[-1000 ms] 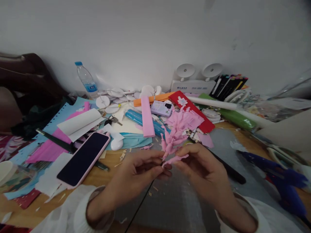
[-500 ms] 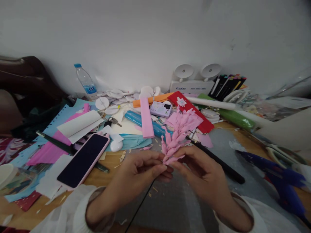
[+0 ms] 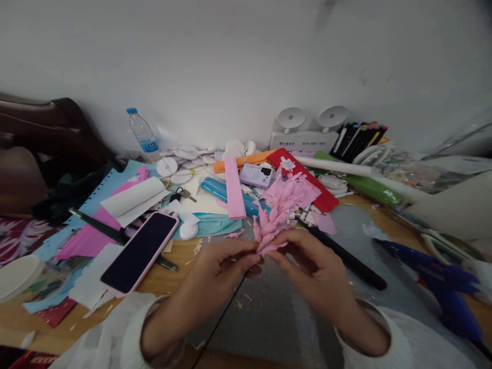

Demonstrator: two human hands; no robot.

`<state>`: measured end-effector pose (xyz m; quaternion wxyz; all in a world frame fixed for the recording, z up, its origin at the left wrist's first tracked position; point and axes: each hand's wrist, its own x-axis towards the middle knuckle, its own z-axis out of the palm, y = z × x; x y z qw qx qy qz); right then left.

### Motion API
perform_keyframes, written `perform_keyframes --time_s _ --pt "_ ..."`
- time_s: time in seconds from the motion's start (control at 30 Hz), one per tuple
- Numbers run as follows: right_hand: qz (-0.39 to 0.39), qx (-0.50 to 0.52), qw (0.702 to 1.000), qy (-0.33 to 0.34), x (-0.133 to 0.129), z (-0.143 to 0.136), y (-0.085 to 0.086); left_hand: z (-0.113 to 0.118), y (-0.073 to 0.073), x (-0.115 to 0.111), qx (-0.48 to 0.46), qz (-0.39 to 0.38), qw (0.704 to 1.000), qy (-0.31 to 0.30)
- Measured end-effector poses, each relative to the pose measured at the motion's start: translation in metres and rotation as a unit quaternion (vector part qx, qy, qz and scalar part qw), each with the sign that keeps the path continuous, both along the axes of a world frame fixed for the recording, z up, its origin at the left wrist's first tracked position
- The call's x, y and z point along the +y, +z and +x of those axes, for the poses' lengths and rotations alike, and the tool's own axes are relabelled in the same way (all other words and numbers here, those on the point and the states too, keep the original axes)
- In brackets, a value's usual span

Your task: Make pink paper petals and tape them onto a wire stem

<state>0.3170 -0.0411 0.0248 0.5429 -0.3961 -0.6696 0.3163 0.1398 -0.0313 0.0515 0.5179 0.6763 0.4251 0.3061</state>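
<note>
The left hand [image 3: 217, 274] is pinching the pink paper spray [image 3: 277, 211] at its base, and the fingers of the right hand [image 3: 313, 266] are pinching its lowest piece [image 3: 275, 248]. Above the fingers many pieces [image 3: 270, 226] are already clustering (the lowest, seemingly, is awaiting fastening).

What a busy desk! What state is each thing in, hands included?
Left hand: pinching the base of the pink paper spray
Right hand: thumb and finger pinching a low pink piece
Pink paper spray: held up, in both hands
Phone: face up, screen dark
Bottle: capped; fill level unclear
Twin-lamp unit: lamps look unlit
Blue glue gun: lying down, not held
</note>
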Motion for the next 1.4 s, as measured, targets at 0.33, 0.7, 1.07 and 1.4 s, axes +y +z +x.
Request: perform_keyframes --time_s 0.33,0.7,1.07,1.4 --pt "0.021 -0.003 1.0 0.001 0.0 0.001 -0.004 -0.002 -0.004 0.001 -0.004 0.023 1.0 -0.018" --pt "0.003 -0.03 0.999 0.009 0.003 -0.002 -0.01 -0.002 -0.009 0.014 -0.076 -0.122 0.99 0.008" --pt "0.105 -0.338 0.915 -0.193 0.014 0.079 -0.007 -0.028 -0.039 0.037 -0.188 -0.267 0.944 0.054" --pt "0.098 -0.478 0.865 -0.121 0.022 0.074 -0.048 -0.029 -0.028 0.033 -0.302 -0.326 0.894 0.063"
